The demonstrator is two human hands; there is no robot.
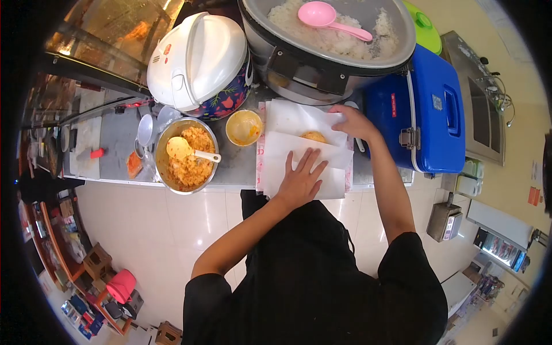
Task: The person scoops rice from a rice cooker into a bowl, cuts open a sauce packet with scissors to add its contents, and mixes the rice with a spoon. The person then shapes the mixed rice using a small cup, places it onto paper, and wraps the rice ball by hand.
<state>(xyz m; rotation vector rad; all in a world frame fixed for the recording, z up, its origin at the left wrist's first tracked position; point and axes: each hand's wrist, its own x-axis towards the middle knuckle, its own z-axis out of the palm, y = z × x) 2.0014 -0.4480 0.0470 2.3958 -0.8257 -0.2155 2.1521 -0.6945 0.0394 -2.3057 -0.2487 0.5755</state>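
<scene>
White wrapping paper (279,164) lies on the counter, its near part folded up over a rounded orange-yellow mound of food (314,136). Only the mound's far side shows; the rest is under the fold. My left hand (299,181) presses flat on the folded paper with its fingers spread, just short of the food. At the paper's far right corner, my right hand (352,122) pinches the edge of the sheet. Below it lie more sheets with red print along the border. A small yellow bowl (244,127) with orange smears stands left of the paper.
A steel bowl (161,167) of orange rice with a cream spoon (180,149) stands left. Behind are a white-lidded rice cooker (198,57) and a large pot (310,80) of white rice with a pink spoon (317,14). A blue cooler (434,115) stands right.
</scene>
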